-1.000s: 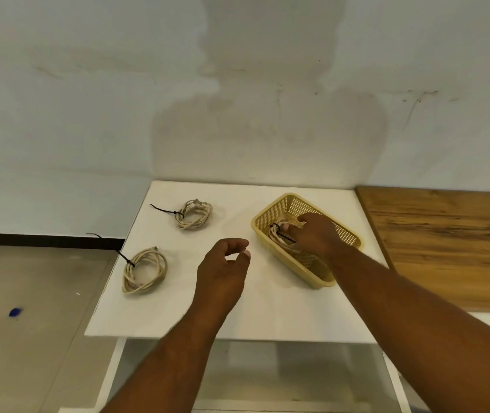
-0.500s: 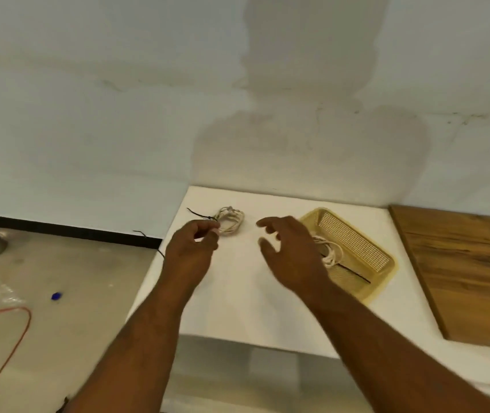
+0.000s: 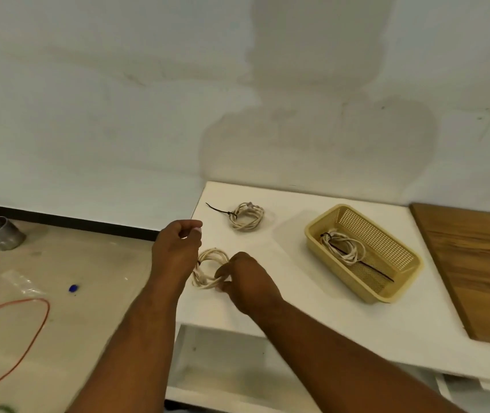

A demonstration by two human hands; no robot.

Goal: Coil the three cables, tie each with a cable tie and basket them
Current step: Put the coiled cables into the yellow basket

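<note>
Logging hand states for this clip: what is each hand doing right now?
Left hand: fingers curled, nothing visibly held, beside the near cable coil.
Right hand: fingers closed on the near cable coil, on the white table.

My left hand (image 3: 176, 254) and right hand (image 3: 248, 283) are bare, with no gloves, rings or watch; both forearms are uncovered, no sleeves reaching into view.

A white surface (image 3: 312, 308) stands against a pale, stained wall (image 3: 118, 99). A wooden board (image 3: 482, 269) lies along its right side. On the floor (image 3: 73, 323) to the left stand a metal tin (image 3: 0, 233), a small blue cap (image 3: 72, 288), a crumpled clear wrapper (image 3: 23, 283) and a looping red wire (image 3: 26, 332).
</note>
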